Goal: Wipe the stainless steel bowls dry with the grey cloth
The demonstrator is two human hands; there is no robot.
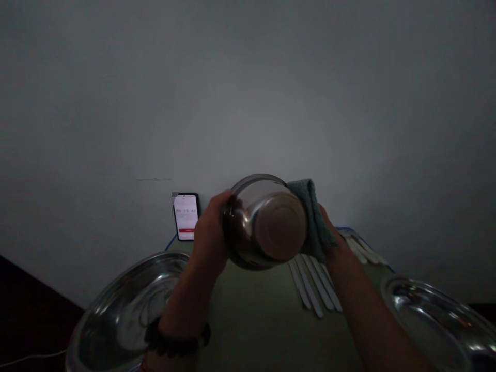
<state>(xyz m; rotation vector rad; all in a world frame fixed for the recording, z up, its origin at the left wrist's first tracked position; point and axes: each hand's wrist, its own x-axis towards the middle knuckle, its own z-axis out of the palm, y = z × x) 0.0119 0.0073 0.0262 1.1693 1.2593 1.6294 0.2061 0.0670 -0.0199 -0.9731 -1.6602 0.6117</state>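
Grey wall (248,93) at 12 o'clock, lit phone (186,214) upright towards 9, steel basin (103,323) at 8, second basin (428,310) at 4, pale utensils (320,283) on green bench (256,325) at 5, white cable (34,356) at 8.

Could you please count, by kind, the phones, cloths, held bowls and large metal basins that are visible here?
Held metal bowl: 1
Green-grey cloth: 1
Large metal basins: 2
Phone: 1
Total: 5

Forearms (368,299) stretched forward, left hand (210,235) curled, right hand (329,225) partly hidden
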